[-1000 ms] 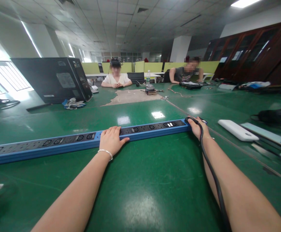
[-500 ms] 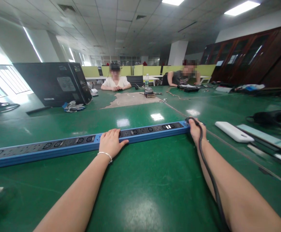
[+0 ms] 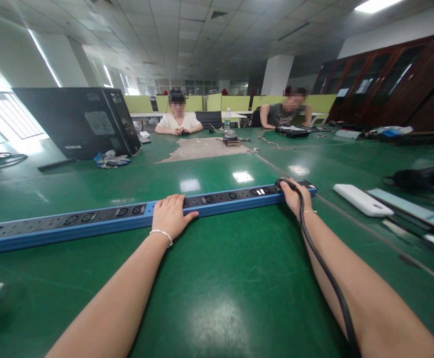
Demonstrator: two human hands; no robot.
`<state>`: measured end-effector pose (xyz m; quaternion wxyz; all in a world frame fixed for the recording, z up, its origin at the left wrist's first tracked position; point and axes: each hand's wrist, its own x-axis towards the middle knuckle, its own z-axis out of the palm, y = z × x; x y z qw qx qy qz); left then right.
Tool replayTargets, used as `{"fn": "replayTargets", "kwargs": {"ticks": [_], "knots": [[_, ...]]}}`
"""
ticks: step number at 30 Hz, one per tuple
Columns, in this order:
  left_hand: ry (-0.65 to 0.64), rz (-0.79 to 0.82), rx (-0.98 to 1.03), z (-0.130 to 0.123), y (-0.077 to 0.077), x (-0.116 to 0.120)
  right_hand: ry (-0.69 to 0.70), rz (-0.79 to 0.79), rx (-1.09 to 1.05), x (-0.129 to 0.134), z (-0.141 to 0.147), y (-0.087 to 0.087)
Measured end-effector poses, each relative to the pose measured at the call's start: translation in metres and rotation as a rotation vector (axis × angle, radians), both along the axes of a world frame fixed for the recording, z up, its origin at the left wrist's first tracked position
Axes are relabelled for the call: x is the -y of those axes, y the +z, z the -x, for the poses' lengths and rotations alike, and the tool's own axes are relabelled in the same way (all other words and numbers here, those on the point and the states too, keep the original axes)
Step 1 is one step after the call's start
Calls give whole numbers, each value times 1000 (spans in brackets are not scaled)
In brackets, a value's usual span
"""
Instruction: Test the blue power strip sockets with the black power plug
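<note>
A long blue power strip [image 3: 224,204] with a row of black sockets lies across the green table. My left hand [image 3: 170,215] grips it near the middle, fingers over the top and thumb along the near side. Close to the strip's right end, my right hand [image 3: 293,199] is closed around a black plug [image 3: 281,185] held at the sockets. My fingers partly cover the plug, so I cannot tell whether it sits in a socket. From it a black cable [image 3: 319,258] runs down along my right forearm.
A black computer case [image 3: 86,124] stands far left, with gloves [image 3: 111,159] before it. To the right lie a white power bank [image 3: 362,200] and a pale green flat device [image 3: 411,206]. Two people sit across the table, near a water bottle [image 3: 227,120].
My right hand has moved left along the strip with the plug, so the strip's right end now shows beyond it. My left hand stays in place on the strip.
</note>
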<state>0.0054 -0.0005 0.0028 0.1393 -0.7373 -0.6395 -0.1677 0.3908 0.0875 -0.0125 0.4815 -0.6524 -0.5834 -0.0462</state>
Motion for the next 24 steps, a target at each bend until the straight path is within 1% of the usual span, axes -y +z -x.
{"fn": "replayTargets", "kwargs": {"ticks": [3,8,16,21,24], "knots": [[7,-1,-11,0,0,0,-51,62,-16,5,7,7],[4,-5,-6,0,1,1,-69,84,20,10,12,12],[-10,-18,1,1,-1,0,-40,35,58,9,13,5],[-9,-3,10,1,0,0,-54,59,3,9,10,3],[-5,9,19,1,0,0,-54,71,29,6,9,-1]]}}
